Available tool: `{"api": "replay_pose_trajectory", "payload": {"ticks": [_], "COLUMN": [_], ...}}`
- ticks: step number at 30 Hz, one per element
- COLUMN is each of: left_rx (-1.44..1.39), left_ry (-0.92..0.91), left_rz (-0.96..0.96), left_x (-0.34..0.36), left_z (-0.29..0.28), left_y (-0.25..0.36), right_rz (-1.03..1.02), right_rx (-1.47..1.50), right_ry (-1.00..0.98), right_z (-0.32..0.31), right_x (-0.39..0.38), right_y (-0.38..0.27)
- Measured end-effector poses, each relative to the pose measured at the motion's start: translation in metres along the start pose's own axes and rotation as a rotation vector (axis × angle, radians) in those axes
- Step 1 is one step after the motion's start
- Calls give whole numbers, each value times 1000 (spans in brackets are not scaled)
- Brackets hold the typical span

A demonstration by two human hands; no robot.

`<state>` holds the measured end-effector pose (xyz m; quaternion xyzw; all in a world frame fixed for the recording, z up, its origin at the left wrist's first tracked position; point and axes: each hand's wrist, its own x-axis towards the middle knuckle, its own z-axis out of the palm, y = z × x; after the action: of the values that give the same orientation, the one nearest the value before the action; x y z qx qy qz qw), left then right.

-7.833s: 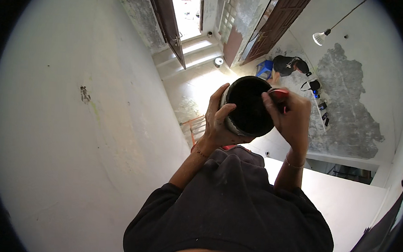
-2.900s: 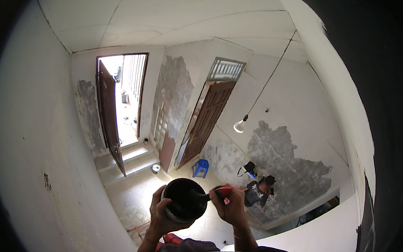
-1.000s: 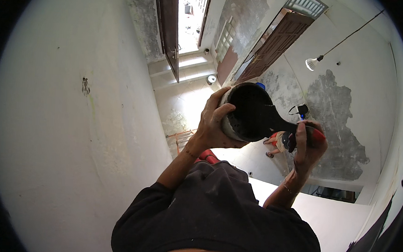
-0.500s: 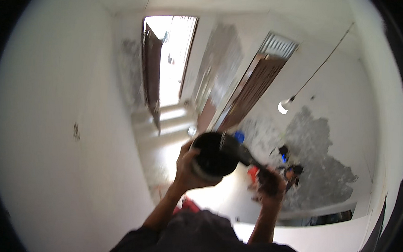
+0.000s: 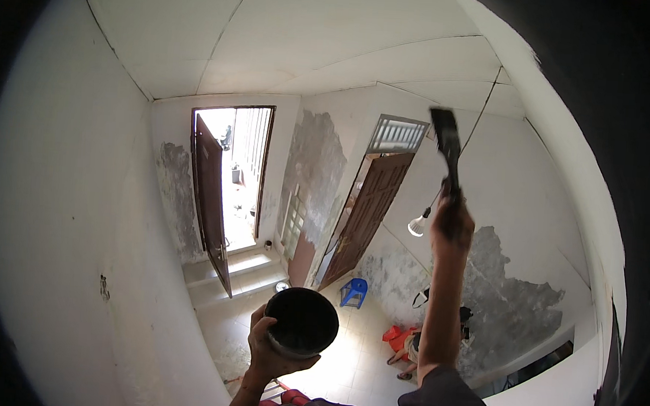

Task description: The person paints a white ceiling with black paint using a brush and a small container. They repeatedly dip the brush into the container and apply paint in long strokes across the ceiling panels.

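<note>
My left hand is wrapped round the side of a dark, round bucket, held low in front of me with its mouth facing up. The inside looks black, and I cannot make out what is in it. On the right, my arm is stretched up, and my right hand is closed round the handle of a wide, flat paintbrush. The brush points upward, its dark bristle end high near the ceiling. It is well apart from the bucket.
A light bulb hangs on a cord close to my right hand. Far below are a blue stool and a person near a red thing. Grey patches mark the walls; a brown door stands ajar over steps.
My right hand has raised the paintbrush from over the bucket to up near the ceiling. The bucket sits lower and further left in view, and more of the ceiling shows.
</note>
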<state>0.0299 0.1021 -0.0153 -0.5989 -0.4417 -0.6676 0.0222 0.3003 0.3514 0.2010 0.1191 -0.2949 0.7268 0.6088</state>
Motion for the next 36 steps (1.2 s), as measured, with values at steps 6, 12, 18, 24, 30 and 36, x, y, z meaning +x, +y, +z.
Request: {"api": "replay_pose_trajectory", "payload": {"ticks": [6,12,18,24,30,36], "left_rx": [37,88,107,121,71,53], "left_ry": [-13,-50,-2,24,2,-6], "left_rz": [-26,-61,-85,-83,-80,-82], "left_x": [-10,-12,-11,-5,1,-1], "left_z": [1,-6,-8,-6,2,2], "left_y": [4,6,6,6,1,0], "right_rz": [-27,-49,-34,-12,-15,-67], "right_rx": [36,-4,63,-12,141,112], "right_ry": [-116,-189,-193,-207,-234,-323], "right_z": [46,82,105,119,126,68], "right_x": [198,334,393,411,397,362], "right_y": [-9,-5,-19,-25,-37,-44]}}
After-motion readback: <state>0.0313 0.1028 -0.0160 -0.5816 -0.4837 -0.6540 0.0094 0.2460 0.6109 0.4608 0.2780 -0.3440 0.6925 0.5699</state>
